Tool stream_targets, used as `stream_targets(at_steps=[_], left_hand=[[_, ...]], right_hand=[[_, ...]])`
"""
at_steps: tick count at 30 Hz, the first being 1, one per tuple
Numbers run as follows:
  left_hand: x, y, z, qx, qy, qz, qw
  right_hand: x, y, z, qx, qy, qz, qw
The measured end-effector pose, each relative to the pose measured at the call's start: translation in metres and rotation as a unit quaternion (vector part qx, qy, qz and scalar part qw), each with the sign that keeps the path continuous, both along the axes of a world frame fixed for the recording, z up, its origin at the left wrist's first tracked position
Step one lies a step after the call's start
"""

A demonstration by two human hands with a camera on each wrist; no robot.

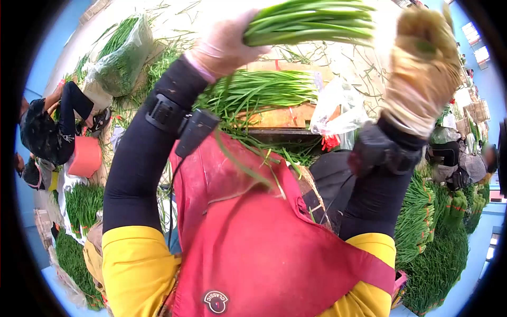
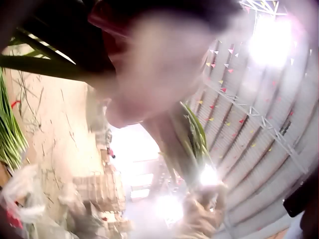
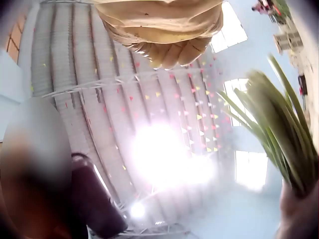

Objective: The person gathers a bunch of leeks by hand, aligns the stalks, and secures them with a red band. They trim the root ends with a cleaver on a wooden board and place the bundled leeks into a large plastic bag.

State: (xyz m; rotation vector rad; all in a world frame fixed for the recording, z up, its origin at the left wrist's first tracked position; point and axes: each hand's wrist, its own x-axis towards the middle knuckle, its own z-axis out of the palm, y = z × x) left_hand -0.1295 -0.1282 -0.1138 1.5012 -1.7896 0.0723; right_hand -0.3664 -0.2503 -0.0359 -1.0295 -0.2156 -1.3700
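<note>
Raised at the top of the head view, my left hand (image 1: 227,45) grips a bunch of garlic chives (image 1: 311,24) near one end, the long green leaves pointing right. The right wrist view shows the same bunch (image 3: 279,119) with its leaves fanned out. My right hand (image 1: 425,68), in a tan glove, is lifted at the right, blurred and apart from the bunch. Its fingers (image 3: 172,55) look curled, with nothing visible in them. Below and between the hands, more garlic chives (image 1: 259,87) lie in a pile on a wooden board (image 1: 280,116).
A white plastic bag (image 1: 340,108) and red ties (image 1: 330,141) lie by the board. Loose leaves litter the pale floor. A bag of chives (image 1: 119,61) stands at the far left, stacked tied bunches (image 1: 417,216) at the right. Other people (image 1: 47,127) sit along both sides.
</note>
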Motion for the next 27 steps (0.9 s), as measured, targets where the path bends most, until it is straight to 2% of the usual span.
stream_targets(at_steps=[2,3,4,5,7,8,10,11,12,13,14,16,18,20,22,23,26,27], left_hand=[[0.034,-0.006,-0.01,0.046,-0.08,0.055,0.994],[0.038,-0.009,-0.014,0.038,-0.101,0.068,0.992],[0.044,-0.013,-0.018,0.117,-0.088,0.078,0.986],[0.048,-0.023,-0.027,0.136,-0.092,0.07,0.984],[0.048,-0.043,-0.047,0.18,-0.103,0.066,0.976],[0.047,-0.054,-0.059,0.186,-0.112,0.059,0.974],[0.032,-0.072,-0.073,0.179,-0.11,0.022,0.977],[0.031,-0.085,-0.087,0.218,-0.105,0.024,0.97],[0.027,-0.098,-0.095,0.257,-0.1,0.025,0.961],[0.022,-0.108,-0.104,0.284,-0.117,0.043,0.951],[0.017,-0.117,-0.109,0.308,-0.087,0.032,0.947],[0.016,-0.141,-0.138,0.337,-0.084,0.02,0.937],[0.015,-0.161,-0.174,0.32,-0.077,0.002,0.944],[0.014,-0.176,-0.208,0.404,-0.133,-0.004,0.905],[0.006,-0.177,-0.23,0.379,-0.138,0.009,0.915],[0.003,-0.177,-0.238,0.349,-0.145,0.023,0.925],[0.005,-0.181,-0.255,0.362,-0.114,0.023,0.925],[0.005,-0.181,-0.25,0.375,-0.099,0.021,0.922]], right_hand=[[-0.021,-0.02,-0.006,-0.002,0.026,-0.041,0.999],[-0.018,-0.014,-0.014,0.05,0.084,-0.117,0.988],[-0.015,-0.012,-0.026,0.104,0.144,-0.191,0.965],[-0.02,-0.026,-0.051,0.061,0.185,-0.149,0.969],[-0.018,-0.035,-0.089,0.18,0.198,-0.084,0.96],[-0.018,-0.048,-0.112,0.155,0.238,-0.059,0.957],[-0.019,-0.051,-0.145,0.185,0.317,-0.021,0.93],[-0.013,-0.042,-0.147,0.182,0.373,-0.016,0.91],[-0.012,-0.049,-0.159,0.129,0.47,0.013,0.873],[-0.016,-0.053,-0.166,0.131,0.532,0.085,0.832],[-0.014,-0.057,-0.176,0.049,0.622,0.087,0.776],[-0.018,-0.063,-0.213,-0.007,0.636,0.089,0.767],[-0.021,-0.074,-0.229,-0.009,0.657,0.113,0.745],[-0.018,-0.081,-0.252,-0.066,0.662,0.08,0.742],[-0.018,-0.089,-0.27,-0.022,0.67,0.125,0.731],[-0.019,-0.091,-0.279,-0.018,0.67,0.13,0.73],[-0.019,-0.104,-0.297,0.037,0.662,0.123,0.738],[-0.016,-0.115,-0.292,0.031,0.665,0.035,0.746]])
